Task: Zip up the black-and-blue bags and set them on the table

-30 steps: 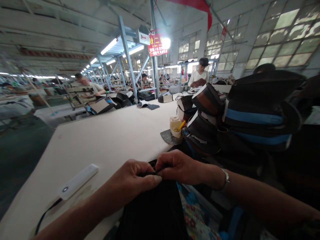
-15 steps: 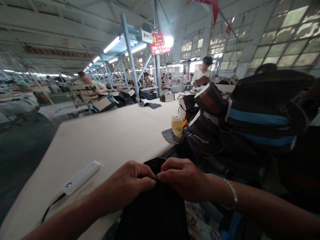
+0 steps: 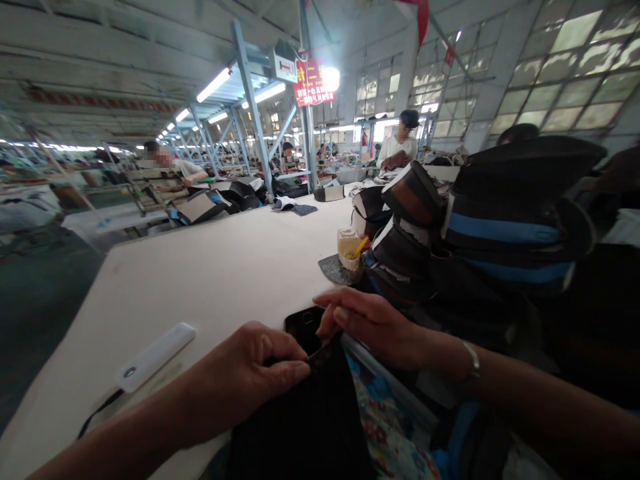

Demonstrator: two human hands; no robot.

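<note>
My left hand [image 3: 263, 360] pinches the edge of a black sheet-like piece [image 3: 300, 427], fabric or leather, which hangs down toward my lap. Across from it, my right hand [image 3: 380, 327] has its fingers loosened and partly stretched out, the lower fingertips at the same edge. Beyond the pinch, a dark flap [image 3: 301, 323] with a small rectangular outline rests on the table's near edge. What lies under the right fingers is partly hidden.
On the white table [image 3: 210, 280] lies a white handheld device [image 3: 156, 359] with a dark cord. A jar [image 3: 349, 248] with a yellow-handled tool stands on a grey scrap. Stacked black parts with blue bands [image 3: 505, 233] rise at right. Co-workers sit farther back.
The right hand has loosened its pinch, and its fingers have lifted and spread slightly. The left hand keeps its pinch. More of the dark flap shows, and the view has shifted a little.
</note>
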